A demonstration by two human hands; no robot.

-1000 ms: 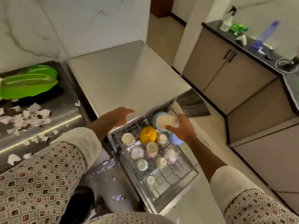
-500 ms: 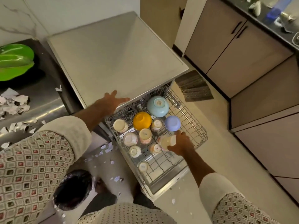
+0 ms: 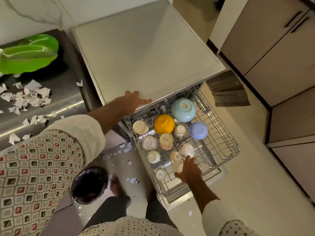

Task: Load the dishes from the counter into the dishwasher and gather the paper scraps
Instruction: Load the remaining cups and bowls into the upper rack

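Cream cup (image 3: 177, 166) goes rim-down in the wire rack (image 3: 221, 143), lower centre, our right hand (image 3: 189, 171) curled round it to drain, left hand (image 3: 134, 101) spread flat on the dishwasher top (image 3: 144, 48), bracing.

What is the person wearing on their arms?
Both arms wear sleeves patterned with small squares in red, brown and cream, ending in wide plain cream cuffs pushed up the forearms: left sleeve, right sleeve. The left hand and right hand are bare, with no gloves or rings visible.
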